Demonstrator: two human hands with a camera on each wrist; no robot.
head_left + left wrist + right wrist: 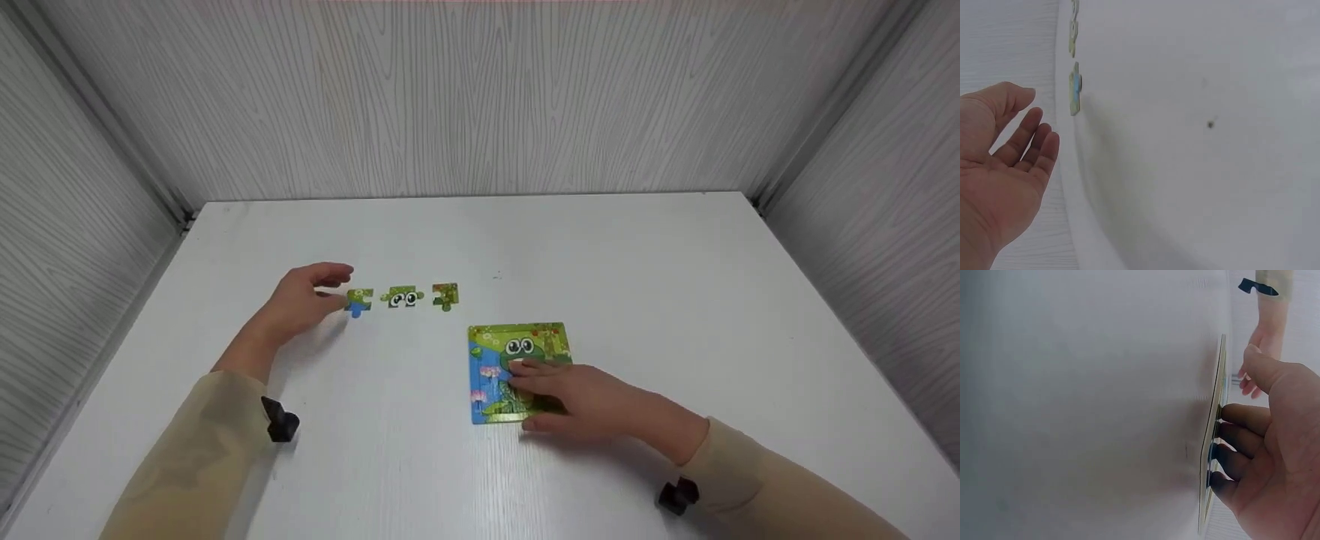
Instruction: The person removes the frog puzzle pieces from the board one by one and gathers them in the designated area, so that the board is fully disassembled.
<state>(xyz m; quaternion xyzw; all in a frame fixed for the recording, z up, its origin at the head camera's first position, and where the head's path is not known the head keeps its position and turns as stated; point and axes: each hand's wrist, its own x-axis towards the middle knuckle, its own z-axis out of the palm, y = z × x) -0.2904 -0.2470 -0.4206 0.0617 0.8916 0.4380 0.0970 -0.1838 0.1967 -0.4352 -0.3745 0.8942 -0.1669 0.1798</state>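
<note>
A square jigsaw puzzle [491, 360] with a frog picture and a raised frame lies on the white table. My right hand [592, 401] rests its fingertips on the puzzle's right part and covers some of the frog. The right wrist view shows those fingers [1241, 439] against the board, with the thumb standing off it. Left of the puzzle and farther back, my left hand [304, 304] is held with thumb and fingers apart, nothing between them. Its thumb comes right beside a green and blue puzzle piece [359, 298], which also shows in the left wrist view.
Right of that piece lie a piece with two frog eyes [403, 298] and a green piece with reddish spots [447, 294], spaced in a row. Grey wood-grain panels [480, 97] stand at the back and both sides of the table [637, 277].
</note>
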